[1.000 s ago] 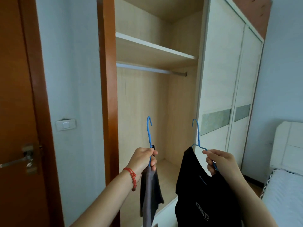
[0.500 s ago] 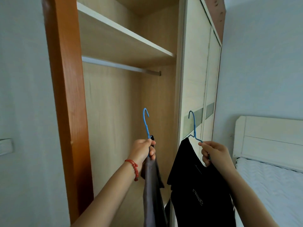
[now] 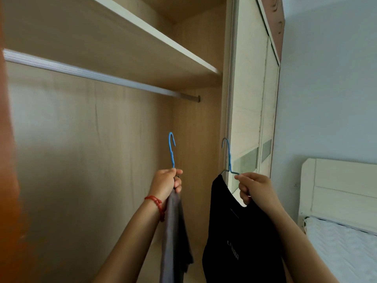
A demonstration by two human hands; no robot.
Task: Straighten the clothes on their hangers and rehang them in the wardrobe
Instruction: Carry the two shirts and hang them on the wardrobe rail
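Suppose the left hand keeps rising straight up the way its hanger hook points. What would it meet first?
Probably the clothes rail. The left hand holds its blue hanger hook-up below it, with clear space between; depth is uncertain, so it could pass in front.

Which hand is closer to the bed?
The right hand. It holds a hanger with the black shirt, nearest the bed. The left hand is farther off, inside the wardrobe opening, holding the grey garment's hanger.

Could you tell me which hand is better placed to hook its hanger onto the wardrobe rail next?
Probably the left hand: its blue hanger is inside the wardrobe, below the metal rail. The right hand sits beside the white sliding door.
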